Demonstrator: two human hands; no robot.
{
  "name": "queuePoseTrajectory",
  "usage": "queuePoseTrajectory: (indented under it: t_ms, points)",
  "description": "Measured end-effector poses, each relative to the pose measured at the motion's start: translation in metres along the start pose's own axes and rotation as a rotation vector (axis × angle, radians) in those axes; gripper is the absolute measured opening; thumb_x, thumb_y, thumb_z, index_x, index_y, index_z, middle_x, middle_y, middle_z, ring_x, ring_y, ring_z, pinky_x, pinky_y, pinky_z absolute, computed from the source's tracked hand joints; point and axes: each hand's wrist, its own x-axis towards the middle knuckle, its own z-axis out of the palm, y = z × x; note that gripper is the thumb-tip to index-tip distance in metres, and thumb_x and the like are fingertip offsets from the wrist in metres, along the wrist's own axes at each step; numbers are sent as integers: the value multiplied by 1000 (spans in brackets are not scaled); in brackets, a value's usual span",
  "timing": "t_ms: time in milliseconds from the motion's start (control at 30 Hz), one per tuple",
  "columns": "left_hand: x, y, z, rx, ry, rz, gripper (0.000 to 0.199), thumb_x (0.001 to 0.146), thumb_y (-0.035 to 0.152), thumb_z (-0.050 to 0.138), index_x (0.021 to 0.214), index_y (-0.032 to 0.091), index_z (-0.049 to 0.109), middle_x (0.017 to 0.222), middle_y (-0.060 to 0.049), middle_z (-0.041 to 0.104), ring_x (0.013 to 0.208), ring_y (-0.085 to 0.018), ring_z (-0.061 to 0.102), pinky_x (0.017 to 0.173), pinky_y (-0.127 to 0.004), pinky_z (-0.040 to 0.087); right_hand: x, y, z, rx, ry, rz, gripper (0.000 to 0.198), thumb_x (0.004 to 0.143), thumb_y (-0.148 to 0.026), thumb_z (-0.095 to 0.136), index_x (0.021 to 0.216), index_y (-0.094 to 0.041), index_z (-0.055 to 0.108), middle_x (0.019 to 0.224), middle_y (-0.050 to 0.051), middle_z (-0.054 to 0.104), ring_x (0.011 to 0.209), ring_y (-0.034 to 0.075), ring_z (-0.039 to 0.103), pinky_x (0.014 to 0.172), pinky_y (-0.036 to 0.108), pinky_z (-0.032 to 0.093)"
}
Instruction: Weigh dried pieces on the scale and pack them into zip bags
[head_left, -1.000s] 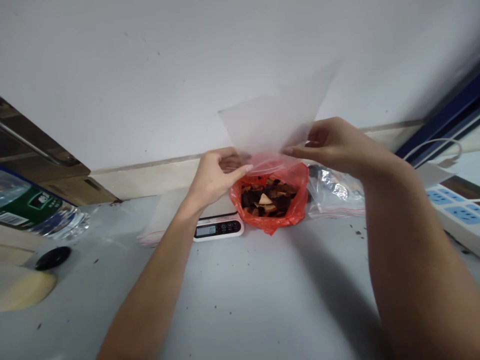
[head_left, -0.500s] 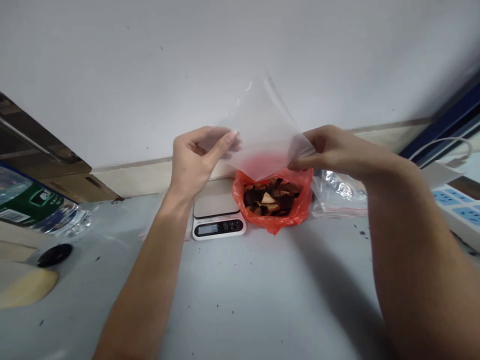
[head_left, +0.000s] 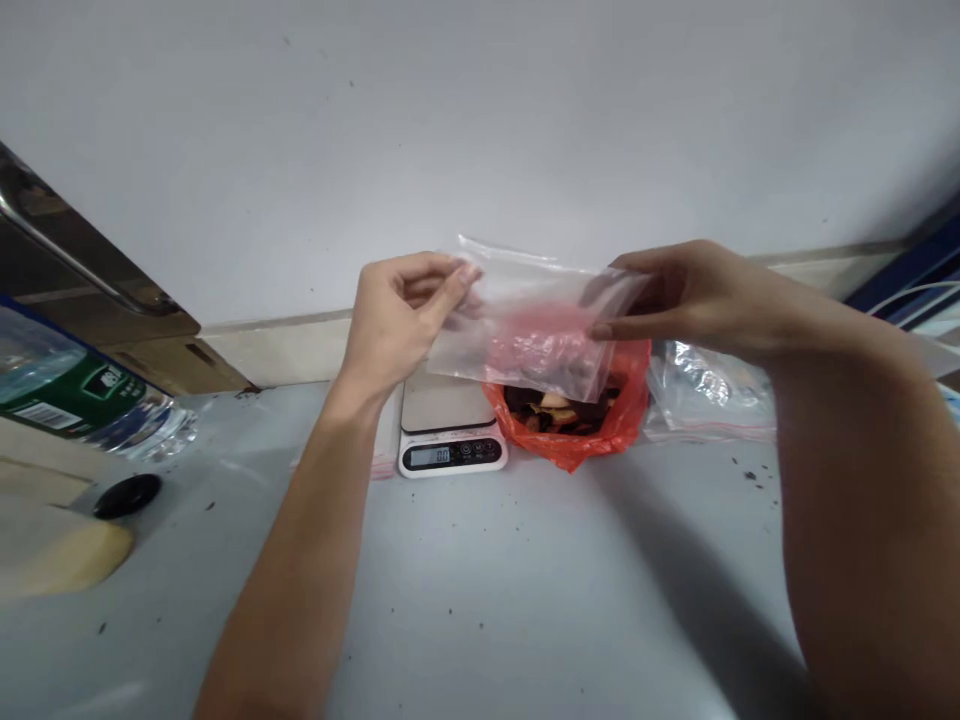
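Toward the counter's far edge, on the counter (head_left: 450, 590), the scale (head_left: 453, 456) sits just beside the red bag (head_left: 576, 447) of dark and pale pieces (head_left: 551, 412), and over that bag I have the clear plastic bag (head_left: 538, 322) raised. My left hand (head_left: 405, 315) pinches its left edge, while my right hand (head_left: 679, 292) holds its right side, thumb in front, fingers behind the film. I judge it very light, limp and rather slippery, so the side edges near the corners seem the best hold.
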Motion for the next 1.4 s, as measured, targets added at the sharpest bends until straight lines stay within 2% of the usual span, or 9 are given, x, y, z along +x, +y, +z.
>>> queuePoseTrajectory:
  t_ms: [167, 433, 533, 633, 767, 867, 1033, 1233, 1400]
  points:
    - [-2, 2, -21, 97, 73, 1, 27, 83, 41, 86, 79, 16, 76, 65, -2, 74, 63, -17, 73, 66, -28, 62, 2, -22, 18, 129, 241, 9, 23, 68, -34, 84, 61, -21, 66, 65, 1, 62, 62, 13, 53, 61, 32, 44]
    - [-16, -14, -112, 352, -185, -306, 51, 73, 72, 80, 84, 22, 79, 81, -8, 81, 82, -25, 78, 81, -34, 64, 12, -50, 82, 80, 413, -173, 13, 84, -34, 75, 80, -24, 67, 77, 6, 71, 67, 22, 66, 67, 41, 55]
    - [-26, -38, -149, 449, -163, -586, 64, 72, 85, 70, 86, 22, 75, 82, -11, 80, 79, -29, 79, 70, -36, 64, 18, -68, 118, -227, 356, -331, 22, 100, -38, 55, 97, -27, 73, 96, 9, 76, 84, 26, 70, 78, 41, 56]
    - [-38, -59, -170, 403, -194, -798, 68, 73, 89, 65, 84, 23, 71, 74, -11, 78, 76, -32, 80, 67, -38, 64, 23, -84, 161, -620, 90, -451, 40, 107, -28, 37, 108, -26, 76, 103, 11, 76, 84, 26, 68, 71, 38, 50]
    - [-48, -71, -172, 306, -310, -865, 66, 78, 87, 59, 92, 24, 71, 77, -11, 79, 82, -32, 81, 72, -36, 63, 23, -84, 219, -829, -354, -546, 34, 102, -8, 47, 116, -22, 75, 102, 11, 76, 87, 23, 69, 59, 31, 37]
    - [-48, -74, -165, 400, -341, -859, 56, 75, 75, 67, 97, 23, 68, 81, -10, 78, 85, -30, 79, 72, -35, 62, 19, -73, 248, -781, -522, -539, 26, 104, -12, 53, 116, -17, 75, 108, 12, 77, 100, 23, 69, 62, 30, 39]
    - [-43, -86, -155, 564, -349, -814, 51, 63, 46, 80, 104, 24, 58, 77, -2, 71, 82, -29, 74, 71, -36, 59, 14, -61, 262, -657, -568, -438, 28, 107, -23, 52, 120, -17, 76, 119, 12, 76, 109, 25, 68, 74, 32, 47]
    - [-35, -91, -130, 748, -452, -617, 59, 59, 12, 68, 116, 25, 62, 110, -6, 68, 98, -27, 67, 78, -33, 51, 9, -63, 261, -681, -555, -429, 31, 103, -12, 51, 113, -16, 80, 107, 13, 74, 105, 25, 69, 76, 32, 51]
    - [-34, -91, -115, 732, -636, -591, 75, 67, 15, 63, 141, 29, 61, 117, -5, 68, 97, -23, 69, 87, -31, 52, 4, -61, 253, -582, -530, -453, 29, 93, -3, 58, 106, -16, 80, 108, 13, 77, 99, 23, 70, 77, 32, 54]
